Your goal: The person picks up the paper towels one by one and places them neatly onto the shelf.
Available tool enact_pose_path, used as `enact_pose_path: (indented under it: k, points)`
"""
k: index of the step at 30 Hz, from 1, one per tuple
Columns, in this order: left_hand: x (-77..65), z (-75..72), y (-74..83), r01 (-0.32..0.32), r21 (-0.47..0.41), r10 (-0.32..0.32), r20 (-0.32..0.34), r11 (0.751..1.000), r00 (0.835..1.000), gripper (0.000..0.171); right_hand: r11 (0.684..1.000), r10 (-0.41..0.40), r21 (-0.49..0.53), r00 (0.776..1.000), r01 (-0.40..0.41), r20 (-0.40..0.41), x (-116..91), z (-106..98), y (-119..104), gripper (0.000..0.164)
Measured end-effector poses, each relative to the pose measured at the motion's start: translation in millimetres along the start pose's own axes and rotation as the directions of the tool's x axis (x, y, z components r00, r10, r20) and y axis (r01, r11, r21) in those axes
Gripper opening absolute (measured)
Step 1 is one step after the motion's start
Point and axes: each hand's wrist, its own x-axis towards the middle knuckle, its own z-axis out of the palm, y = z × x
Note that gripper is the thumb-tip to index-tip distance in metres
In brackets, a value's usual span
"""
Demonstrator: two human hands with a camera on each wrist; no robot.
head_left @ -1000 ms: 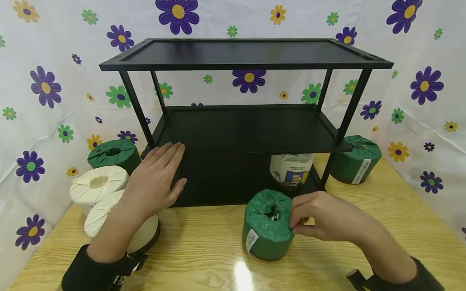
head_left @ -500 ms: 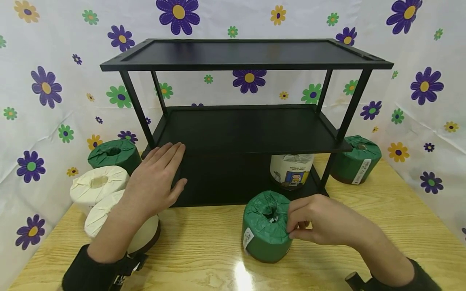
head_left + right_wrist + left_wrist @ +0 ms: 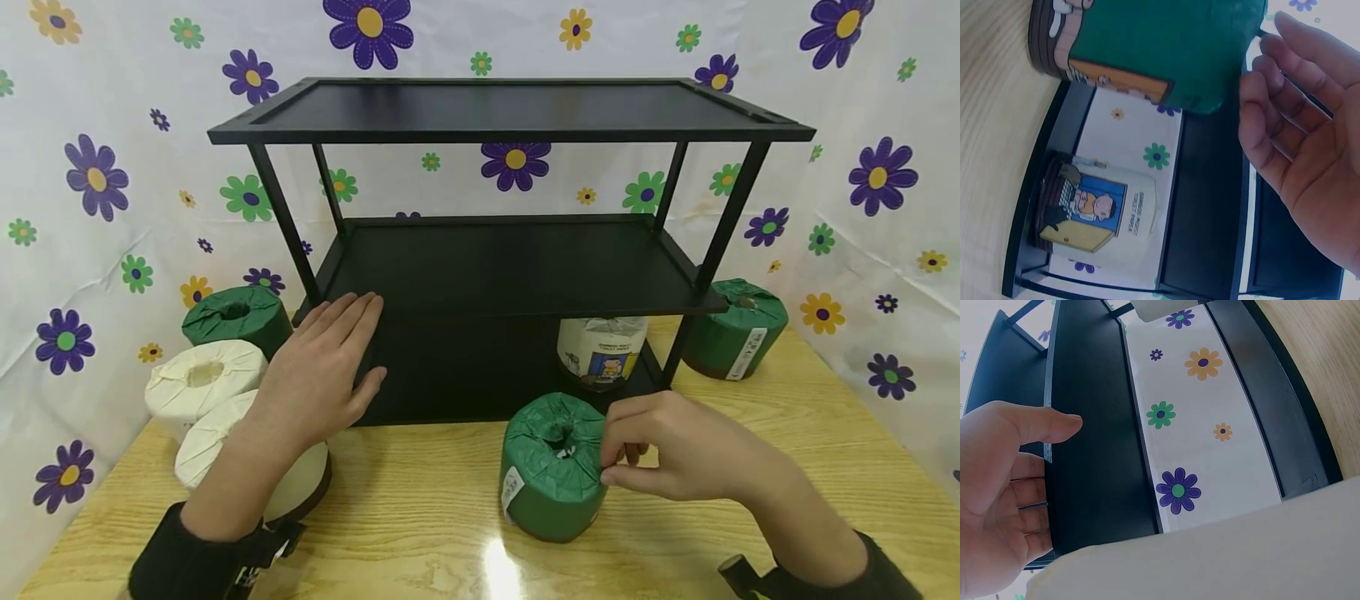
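One green roll [image 3: 553,492] stands on the table [image 3: 405,533], five o'clock from the black rack [image 3: 502,267]. The right hand [image 3: 667,446] is at the roll's three o'clock, fingers a bit bent; I can't tell if they pinch it. The left hand [image 3: 318,367], fingers straight, holds nothing at the rack's eight o'clock.

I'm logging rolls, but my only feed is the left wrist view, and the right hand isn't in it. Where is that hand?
Observer: The right hand is at the right side of a green roll.
Operator: Where is that roll?
Observer: In front of the shelf.
Operator: Any more green ones?
Observer: Yes, two: the left roll by the shelf's left end and the right roll by its right end.
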Motion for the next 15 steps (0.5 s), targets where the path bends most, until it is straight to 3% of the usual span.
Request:
enact_pose_path:
  k: [6,11,15]
  points:
    - [-0.6,-1.6,1.3,0.008,0.003,-0.008,0.010,1.000,1.000,0.075,0.991,-0.015,-0.131,0.998,0.008,-0.053,-3.4,-5.4,5.7,0.030]
    - [-1.2,-1.1,1.1,0.012,0.005,-0.012,0.009,1.000,1.000,0.075,0.989,0.055,-0.138,0.998,-0.054,0.008,-3.7,-4.4,7.8,0.039]
    - [-1.1,-0.3,1.0,0.008,0.005,-0.008,0.001,1.000,1.000,0.075,0.986,0.109,-0.129,0.992,-0.101,0.056,-3.6,-2.5,8.1,0.038]
